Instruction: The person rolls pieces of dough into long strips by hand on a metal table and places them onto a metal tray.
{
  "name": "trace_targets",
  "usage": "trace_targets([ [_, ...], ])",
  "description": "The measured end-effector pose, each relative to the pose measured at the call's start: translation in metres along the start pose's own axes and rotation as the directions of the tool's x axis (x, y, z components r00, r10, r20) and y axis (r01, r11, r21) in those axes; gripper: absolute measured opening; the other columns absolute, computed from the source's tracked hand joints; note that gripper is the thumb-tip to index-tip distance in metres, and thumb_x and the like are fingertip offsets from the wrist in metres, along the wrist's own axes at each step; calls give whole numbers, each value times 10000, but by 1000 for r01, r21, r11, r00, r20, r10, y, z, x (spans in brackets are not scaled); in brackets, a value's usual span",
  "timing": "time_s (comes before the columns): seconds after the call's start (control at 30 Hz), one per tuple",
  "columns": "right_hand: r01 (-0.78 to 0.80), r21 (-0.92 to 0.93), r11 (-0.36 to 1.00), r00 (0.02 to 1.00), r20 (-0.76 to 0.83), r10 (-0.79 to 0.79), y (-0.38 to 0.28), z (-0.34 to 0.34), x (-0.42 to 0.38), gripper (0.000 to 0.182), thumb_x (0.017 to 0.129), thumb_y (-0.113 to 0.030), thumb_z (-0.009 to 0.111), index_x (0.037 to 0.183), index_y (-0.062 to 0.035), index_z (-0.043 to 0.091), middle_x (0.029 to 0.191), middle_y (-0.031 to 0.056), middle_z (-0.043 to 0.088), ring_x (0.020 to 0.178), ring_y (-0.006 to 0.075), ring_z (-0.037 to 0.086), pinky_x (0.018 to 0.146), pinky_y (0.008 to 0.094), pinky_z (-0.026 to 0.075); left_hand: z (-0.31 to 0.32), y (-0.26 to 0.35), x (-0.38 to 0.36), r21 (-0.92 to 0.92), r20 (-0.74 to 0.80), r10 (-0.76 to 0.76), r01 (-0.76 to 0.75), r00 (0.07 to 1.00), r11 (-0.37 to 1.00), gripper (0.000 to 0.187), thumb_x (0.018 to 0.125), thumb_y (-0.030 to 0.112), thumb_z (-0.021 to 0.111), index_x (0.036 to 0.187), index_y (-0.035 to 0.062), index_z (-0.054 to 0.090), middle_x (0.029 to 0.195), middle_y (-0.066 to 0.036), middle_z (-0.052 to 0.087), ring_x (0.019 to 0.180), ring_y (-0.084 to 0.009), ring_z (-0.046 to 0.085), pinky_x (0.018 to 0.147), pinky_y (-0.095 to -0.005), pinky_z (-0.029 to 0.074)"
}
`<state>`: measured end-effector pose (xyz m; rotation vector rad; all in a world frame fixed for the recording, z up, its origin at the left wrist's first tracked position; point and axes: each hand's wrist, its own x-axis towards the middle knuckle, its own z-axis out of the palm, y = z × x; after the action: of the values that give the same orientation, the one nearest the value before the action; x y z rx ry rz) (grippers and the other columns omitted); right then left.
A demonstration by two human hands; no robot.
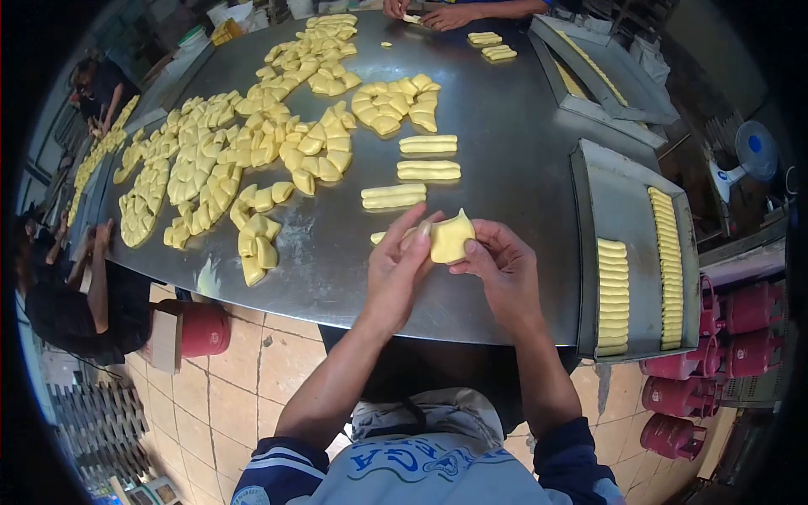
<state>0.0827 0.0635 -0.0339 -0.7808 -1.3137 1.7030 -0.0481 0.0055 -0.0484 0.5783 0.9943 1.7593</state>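
Note:
Between both hands, above the near part of the metal table (505, 160), a flattened piece of yellow dough (453, 239) is stretched out. My left hand (402, 257) pinches its left edge; my right hand (498, 259) grips the right edge, thumb on top. One corner of the piece points upward. Just beyond my left hand lie rolled dough sticks (394, 196) side by side, with more pairs (429, 170) farther back. Part of another dough stick (378, 238) shows beside my left hand, the rest hidden behind it. Cut dough pieces (202, 160) spread in clumps across the table's left side.
At the right, a metal tray (631, 219) holds two rows of dough sticks. Two more trays (602, 71) overlap behind it. A co-worker's hands (446, 17) handle dough at the far edge; other people stand at the left. Red gas cylinders (673, 396) sit below right.

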Motion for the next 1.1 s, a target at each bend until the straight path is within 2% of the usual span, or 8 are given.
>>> trace_targets([
  [0.07,3,-26,1000,1000,25,-2,1,-2,-3,227,942,4,554,1153,77,595,1024,118,664,857,140,653,745,259,566,-3,6,2,-81,118,-154,164,981,983,434,929,174,668,1292,-32,546,1138,-127,667,1013,-131,617,892,-269,491],
  [0.1,7,-69,998,999,40,-4,4,-4,-4,228,944,4,548,1155,76,597,1021,119,664,839,138,654,737,257,563,-4,6,3,210,93,-159,137,983,968,442,925,174,674,1302,-18,546,1115,-124,673,997,-126,619,889,-265,490],
  [0.53,36,-250,968,990,139,-1,-3,-19,1,264,917,15,570,1174,38,624,955,94,642,759,160,654,701,267,538,-24,14,7,350,174,-230,159,958,923,440,917,108,671,1318,-6,529,1118,-89,660,988,-113,611,839,-257,497],
  [0.63,300,-413,860,945,252,-208,0,-7,-1,254,898,-9,609,1144,52,628,948,109,621,751,172,651,695,284,531,-21,20,4,265,210,-177,119,962,957,429,885,93,708,1276,-12,565,1097,-84,658,987,-108,610,821,-255,506],
  [0.73,337,-717,610,933,341,-114,-18,-2,3,220,882,-60,655,1067,60,650,883,118,636,729,172,638,671,292,514,-24,18,-1,300,276,-110,23,955,954,453,828,61,757,1246,2,594,1114,-77,662,985,-114,615,839,-262,503],
  [0.83,258,-721,644,929,367,38,-23,-6,10,190,892,-122,666,977,48,675,776,89,648,677,139,620,623,278,489,-27,27,-3,549,327,-62,-136,943,825,364,765,71,810,1088,45,644,1012,-44,668,924,-107,607,783,-269,500],
  [0.93,-153,-602,784,859,311,406,-26,-5,17,218,901,-185,672,929,31,687,689,50,639,622,111,599,575,253,463,-27,29,-3,624,376,84,-319,923,714,307,718,92,840,942,48,634,911,-65,651,854,-151,620,718,-296,492],
  [1.1,-344,-340,875,797,388,464,-21,-11,20,231,909,-216,676,904,15,689,683,31,625,574,90,572,519,228,435,-32,34,-3,622,437,151,-419,887,662,242,768,84,793,951,22,647,914,-85,650,875,-223,651,696,-325,520],
])
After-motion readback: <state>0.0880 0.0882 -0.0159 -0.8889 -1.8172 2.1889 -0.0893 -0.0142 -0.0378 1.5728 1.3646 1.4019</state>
